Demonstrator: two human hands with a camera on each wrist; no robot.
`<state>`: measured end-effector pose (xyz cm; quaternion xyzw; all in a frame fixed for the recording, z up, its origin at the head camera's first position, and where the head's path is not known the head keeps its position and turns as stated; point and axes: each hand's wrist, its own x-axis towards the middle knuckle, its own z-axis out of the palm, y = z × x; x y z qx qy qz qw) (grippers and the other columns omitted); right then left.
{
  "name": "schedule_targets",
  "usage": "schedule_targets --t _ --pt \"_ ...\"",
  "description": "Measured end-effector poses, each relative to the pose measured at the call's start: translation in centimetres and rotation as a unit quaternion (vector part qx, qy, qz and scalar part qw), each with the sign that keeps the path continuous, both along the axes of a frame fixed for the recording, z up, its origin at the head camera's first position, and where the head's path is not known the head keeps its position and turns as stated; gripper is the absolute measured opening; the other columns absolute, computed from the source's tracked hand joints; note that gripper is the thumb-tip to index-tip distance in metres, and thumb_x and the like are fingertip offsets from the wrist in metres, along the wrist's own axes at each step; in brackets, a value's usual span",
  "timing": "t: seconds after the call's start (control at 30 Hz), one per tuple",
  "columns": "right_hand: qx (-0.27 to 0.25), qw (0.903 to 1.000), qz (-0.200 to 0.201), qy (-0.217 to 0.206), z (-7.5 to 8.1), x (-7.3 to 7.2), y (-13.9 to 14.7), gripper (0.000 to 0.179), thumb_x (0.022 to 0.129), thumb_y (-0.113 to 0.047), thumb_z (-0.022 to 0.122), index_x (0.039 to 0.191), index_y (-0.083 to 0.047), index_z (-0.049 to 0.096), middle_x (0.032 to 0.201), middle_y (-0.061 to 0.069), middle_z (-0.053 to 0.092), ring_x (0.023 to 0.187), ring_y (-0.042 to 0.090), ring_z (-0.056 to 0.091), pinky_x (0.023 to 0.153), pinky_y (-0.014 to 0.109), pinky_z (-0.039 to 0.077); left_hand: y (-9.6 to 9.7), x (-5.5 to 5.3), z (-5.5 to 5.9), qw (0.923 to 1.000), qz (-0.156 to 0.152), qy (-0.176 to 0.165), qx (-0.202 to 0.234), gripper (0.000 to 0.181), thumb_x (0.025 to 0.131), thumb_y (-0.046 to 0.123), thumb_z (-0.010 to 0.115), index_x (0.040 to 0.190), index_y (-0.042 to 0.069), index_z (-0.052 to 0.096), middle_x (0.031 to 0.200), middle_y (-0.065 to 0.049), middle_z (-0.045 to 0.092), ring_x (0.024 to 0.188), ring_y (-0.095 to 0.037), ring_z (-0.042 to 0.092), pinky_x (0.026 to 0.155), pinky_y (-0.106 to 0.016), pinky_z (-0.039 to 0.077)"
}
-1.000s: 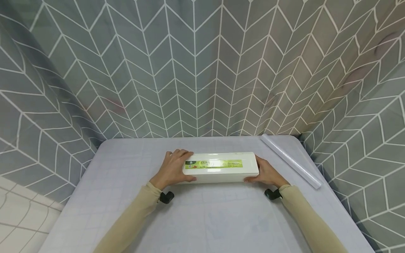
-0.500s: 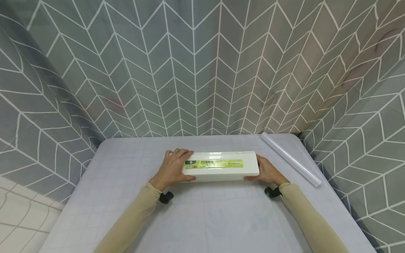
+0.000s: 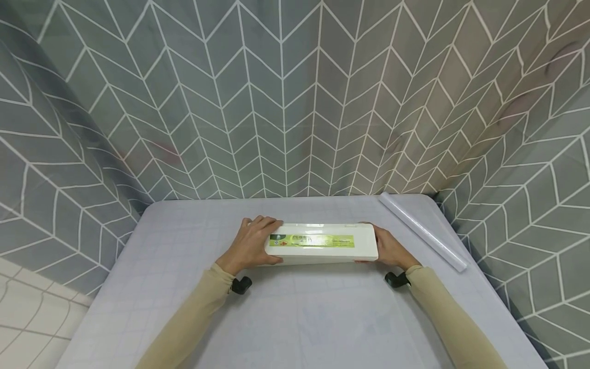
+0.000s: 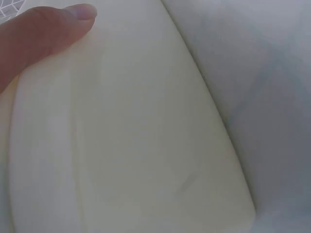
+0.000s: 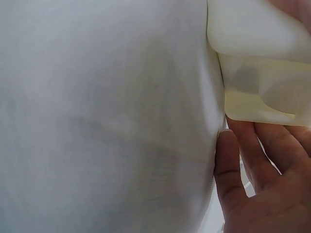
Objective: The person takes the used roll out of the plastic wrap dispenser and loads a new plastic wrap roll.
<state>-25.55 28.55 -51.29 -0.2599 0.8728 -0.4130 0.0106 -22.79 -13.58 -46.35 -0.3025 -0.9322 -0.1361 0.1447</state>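
Note:
A long white cling film box [image 3: 322, 251] with a green and yellow label lies across the middle of the table. My left hand [image 3: 249, 243] grips its left end, thumb along the front and fingers over the top. In the left wrist view, the thumb [image 4: 53, 31] presses on the box's white surface [image 4: 146, 126]. At the other end, my right hand [image 3: 389, 248] holds the box, fingers behind the back corner and thumb low at the front, mostly hidden. The right wrist view shows the box end [image 5: 262, 29] in two parts, with fingers [image 5: 265, 155] close by.
A clear rolled-up film tube [image 3: 421, 233] lies slanted near the table's right edge. A pale cloth covers the table [image 3: 322, 323]. Grey curtains [image 3: 286, 102] with white zigzag lines hang behind and on both sides.
The fingers of my right hand have come up over the back corner of the box, and its thumb is more hidden. The box's front edge sits slightly lower on the right. My left hand stays in place.

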Motion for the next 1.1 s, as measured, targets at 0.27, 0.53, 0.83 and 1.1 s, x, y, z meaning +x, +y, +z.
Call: schedule_targets --t 0.27,0.53,0.83,1.1 --pt "0.001 0.9997 -0.004 -0.026 0.3 0.0 -0.1 0.092 0.067 -0.026 0.104 0.143 -0.004 0.058 0.137 0.009 0.071 0.123 0.019 0.065 0.107 0.04 0.053 0.0 0.2 -0.1 0.9995 0.005 0.03 -0.009 0.099 0.061 0.058 0.099 0.141 0.01 0.067 0.131 -0.009 0.071 0.114 -0.029 0.066 0.087 -0.052 0.05" --pt "-0.008 0.9988 -0.009 -0.048 0.3 0.0 -0.3 0.096 0.067 -0.025 0.104 0.147 -0.004 0.055 0.136 0.008 0.071 0.118 0.015 0.065 0.104 0.03 0.052 0.0 0.5 -0.3 0.9994 0.018 0.028 -0.003 0.097 0.061 0.062 0.097 0.138 0.009 0.069 0.127 -0.009 0.073 0.107 -0.028 0.067 0.08 -0.048 0.049" --pt "-0.031 0.9972 -0.005 -0.067 0.4 0.0 -0.3 0.101 0.067 -0.023 0.104 0.152 -0.004 0.051 0.14 0.009 0.069 0.119 0.013 0.065 0.105 0.026 0.05 0.2 0.9 -0.3 0.9991 0.03 0.029 0.003 0.097 0.062 0.064 0.096 0.138 0.009 0.068 0.126 -0.01 0.072 0.11 -0.029 0.068 0.082 -0.052 0.051" --pt "-0.043 0.9965 -0.003 -0.072 0.3 0.0 -0.3 0.103 0.068 -0.022 0.103 0.154 -0.005 0.049 0.14 0.009 0.068 0.115 0.01 0.066 0.1 0.024 0.052 0.1 0.8 0.9 0.998 0.034 -0.054 0.004 0.094 0.066 0.062 0.095 0.139 0.007 0.069 0.128 -0.011 0.072 0.111 -0.029 0.063 0.082 -0.05 0.051"
